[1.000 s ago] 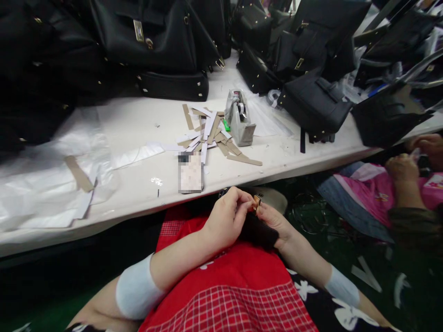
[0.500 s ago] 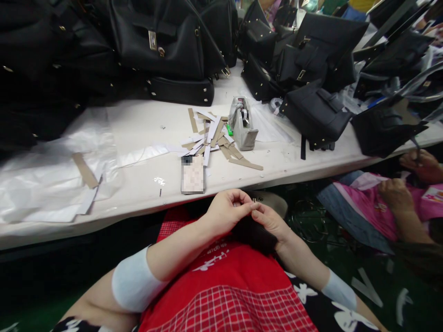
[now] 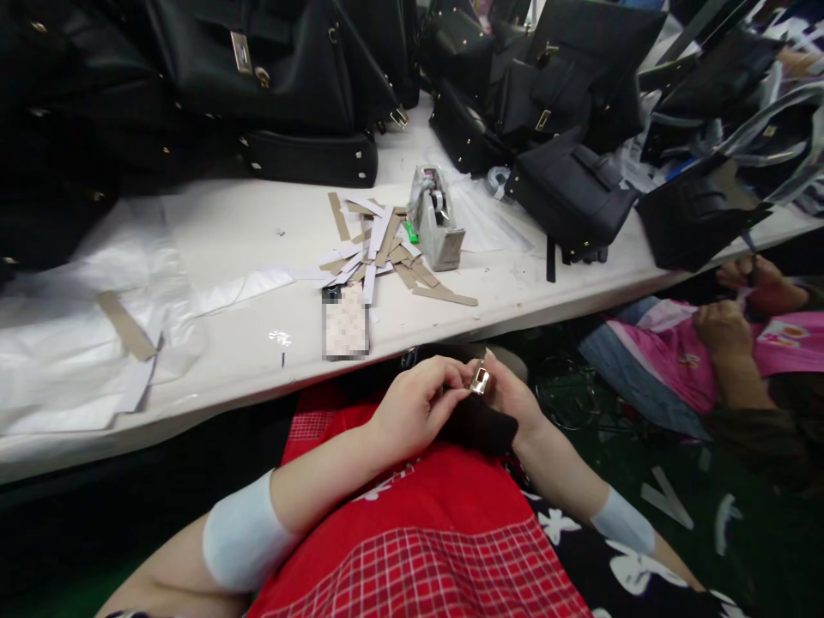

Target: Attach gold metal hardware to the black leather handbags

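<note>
Over my lap, just in front of the table edge, my two hands hold a black leather strap (image 3: 482, 427). Near its end sits a shiny gold clasp plate (image 3: 480, 378) with a rectangular slot, facing up. My left hand (image 3: 421, 396) is closed, its thumb and fingertips pinching at the left side of the clasp. On the other side my right hand (image 3: 517, 402) grips the strap, thumb up beside the metal. The lower part of the strap hangs between my hands. More black material with a metal ring shows behind my left hand, partly hidden.
On the white table (image 3: 219, 335) lie a phone (image 3: 346, 326), a pile of card strips (image 3: 379, 245) and a tape dispenser (image 3: 438, 219). Black handbags (image 3: 270, 77) line the back. Plastic sheeting (image 3: 57, 343) covers the left. At right, a co-worker's hands (image 3: 724, 330) work near the table.
The gold clasp has turned to face up and shows fully now. My right hand has opened out a little around the strap. The camera view has shifted slightly right.
</note>
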### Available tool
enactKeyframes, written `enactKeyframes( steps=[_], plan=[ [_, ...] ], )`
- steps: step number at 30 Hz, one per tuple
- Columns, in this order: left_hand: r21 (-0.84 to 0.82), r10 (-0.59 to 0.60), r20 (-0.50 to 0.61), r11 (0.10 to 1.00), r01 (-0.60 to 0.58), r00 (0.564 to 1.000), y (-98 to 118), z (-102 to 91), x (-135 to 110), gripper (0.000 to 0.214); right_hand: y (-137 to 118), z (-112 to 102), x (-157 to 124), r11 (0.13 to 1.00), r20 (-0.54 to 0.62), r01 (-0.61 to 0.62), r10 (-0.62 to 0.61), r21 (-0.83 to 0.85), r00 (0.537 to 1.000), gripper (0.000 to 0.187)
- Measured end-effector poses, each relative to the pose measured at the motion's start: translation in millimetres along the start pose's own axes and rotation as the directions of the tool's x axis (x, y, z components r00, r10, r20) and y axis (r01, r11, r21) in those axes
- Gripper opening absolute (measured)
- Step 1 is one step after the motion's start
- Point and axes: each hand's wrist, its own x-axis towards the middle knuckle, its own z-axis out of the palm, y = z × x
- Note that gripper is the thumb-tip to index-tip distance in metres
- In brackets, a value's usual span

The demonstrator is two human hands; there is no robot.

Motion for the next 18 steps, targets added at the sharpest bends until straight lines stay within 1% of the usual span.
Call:
enactKeyframes(
  steps=[2, 4, 6, 8, 10, 11, 12, 13, 14, 15, 16, 18],
  plan=[
    [-0.217, -0.122, 0.023, 0.968, 0.124, 0.992, 2.7, 1.7, 0.5, 0.013, 4.0, -1.0, 0.7, 0.999, -0.051, 0.044, -0.044, -0.016, 0.998, 0.038],
    [-0.389, -0.226, 0.086, 0.889, 0.242, 0.97, 4.9, 5.5, 0.6, 0.016, 6.7, -3.5, 1.8, 0.994, -0.031, 0.068, -0.071, -0.088, 0.997, 0.039],
    [-0.457, -0.282, 0.128, 0.834, 0.309, 0.951, 6.1, 6.5, -0.1, 0.02, 6.8, -6.4, 2.7, 0.984, -0.012, 0.067, -0.07, -0.163, 0.997, 0.043],
    [-0.425, -0.299, 0.097, 0.85, 0.311, 0.949, 5.5, -0.2, -1.3, 0.023, 4.1, -7.8, 1.7, 0.975, -0.024, 0.089, -0.096, -0.202, 0.995, 0.044],
    [-0.29, -0.303, -0.026, 0.914, 0.283, 0.953, 1.7, -15.3, -2.0, 0.023, -0.1, -6.5, -2.3, 0.969, 0.0, 0.147, -0.15, -0.198, 0.989, 0.047],
    [-0.173, -0.313, -0.096, 0.94, 0.294, 0.945, -1.4, -24.4, -2.1, 0.022, -2.2, -4.9, -5.4, 0.965, 0.039, 0.177, -0.173, -0.191, 0.984, 0.052],
    [-0.036, -0.333, -0.158, 0.943, 0.331, 0.93, -5.3, -33.3, -1.9, 0.022, -4.1, -3.0, -8.9, 0.961, 0.09, 0.2, -0.186, -0.189, 0.978, 0.059],
    [0.105, -0.361, -0.2, 0.916, 0.386, 0.911, -9.8, -40.8, -1.5, 0.025, -5.5, -0.9, -12.5, 0.957, 0.149, 0.209, -0.18, -0.2, 0.972, 0.065],
    [0.239, -0.397, -0.212, 0.865, 0.441, 0.893, -14.6, -46.4, -0.8, 0.031, -6.5, 1.2, -16.0, 0.952, 0.215, 0.203, -0.154, -0.23, 0.964, 0.07],
    [0.354, -0.437, -0.197, 0.803, 0.479, 0.878, -19.6, -49.4, 0.3, 0.039, -6.9, 3.1, -19.0, 0.942, 0.282, 0.182, -0.1, -0.28, 0.954, 0.071],
    [0.445, -0.474, -0.159, 0.748, 0.491, 0.866, -24.7, -49.9, 1.8, 0.047, -6.8, 5.0, -21.4, 0.928, 0.342, 0.142, -0.017, -0.345, 0.94, 0.069],
    [0.57, -0.521, -0.073, 0.678, 0.464, 0.851, -34.4, -44.7, 6.5, 0.061, -5.7, 8.1, -23.3, 0.876, 0.407, 0.02, 0.204, -0.483, 0.891, 0.061]
  ],
)
